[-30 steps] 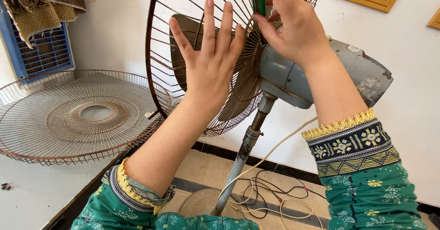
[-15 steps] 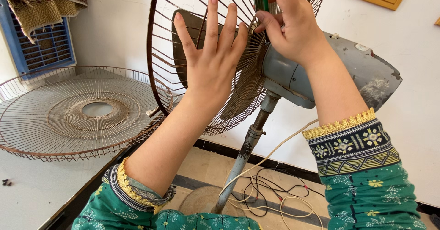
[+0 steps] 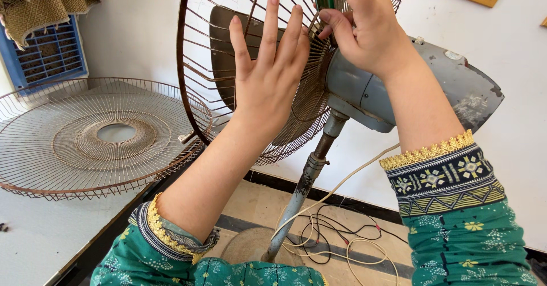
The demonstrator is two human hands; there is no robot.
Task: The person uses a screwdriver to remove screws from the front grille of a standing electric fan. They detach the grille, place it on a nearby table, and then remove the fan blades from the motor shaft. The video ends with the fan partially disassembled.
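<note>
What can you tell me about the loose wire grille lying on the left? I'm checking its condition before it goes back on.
The loose wire grille is a round, dished guard of thin radial wires, rusty brown, with a denser ring of wire around an open centre hole. It lies flat on a pale surface by the wall, below a blue crate. One edge sits near the mounted rear guard; whether they touch is unclear. Neither hand touches it.

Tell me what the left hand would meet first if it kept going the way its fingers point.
The left hand lies flat on the rear fan guard, fingers pointing up along it. Sliding on, it would probably cross more guard wires, the fan blade just behind; depth is unclear.
</note>
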